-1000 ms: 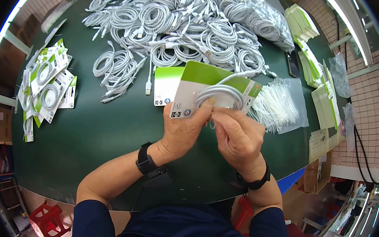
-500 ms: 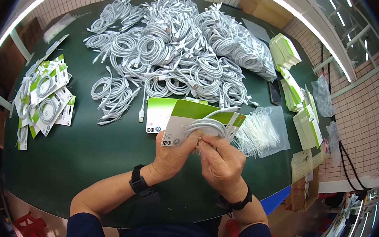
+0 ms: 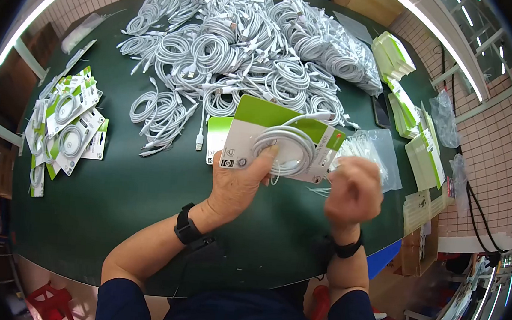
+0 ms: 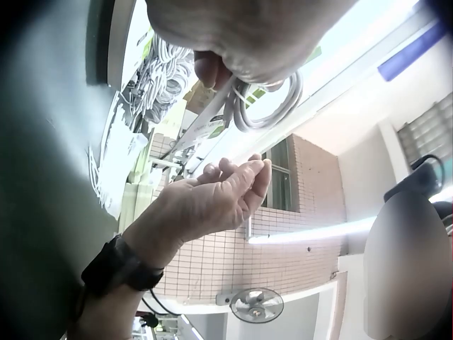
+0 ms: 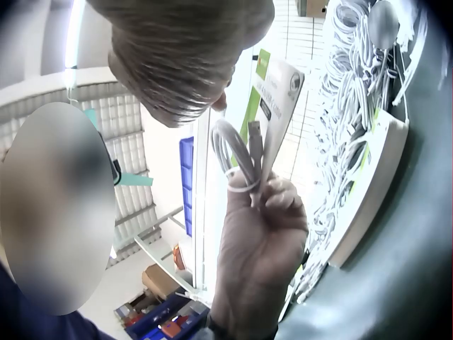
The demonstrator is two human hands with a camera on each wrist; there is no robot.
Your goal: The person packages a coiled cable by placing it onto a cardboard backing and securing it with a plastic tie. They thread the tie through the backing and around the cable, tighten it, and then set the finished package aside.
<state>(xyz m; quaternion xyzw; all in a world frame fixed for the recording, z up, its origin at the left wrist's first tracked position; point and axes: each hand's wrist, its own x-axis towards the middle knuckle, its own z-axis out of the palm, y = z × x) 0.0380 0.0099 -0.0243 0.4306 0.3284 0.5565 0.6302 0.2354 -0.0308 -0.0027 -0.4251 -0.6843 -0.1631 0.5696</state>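
Observation:
My left hand [image 3: 260, 161] holds up a green-and-white card [image 3: 258, 127] over the dark green table [image 3: 115, 191]. Its thumb presses a coiled white cable [image 3: 285, 150] against the card's face. The left wrist view looks up at that coil [image 4: 272, 106] from below. In the right wrist view the card [image 5: 276, 92] and coil [image 5: 237, 156] stand upright in those fingers. My right hand [image 3: 344, 172] hangs a little right of the card, apart from it. Its fingers [image 4: 244, 173] are curled with the tips pinched together. I cannot make out anything between them.
A big heap of coiled white cables [image 3: 247, 45] fills the far table. Finished cards with cables [image 3: 66, 127] lie at the left. A second card [image 3: 216, 134] lies under the held one. A clear bag of white ties [image 3: 370, 151] and stacks of blank cards [image 3: 425, 155] sit at the right.
My right hand has left the coil and drawn back to the right, fingers curled. My left hand has kept hold of the card and cable, now more face-up.

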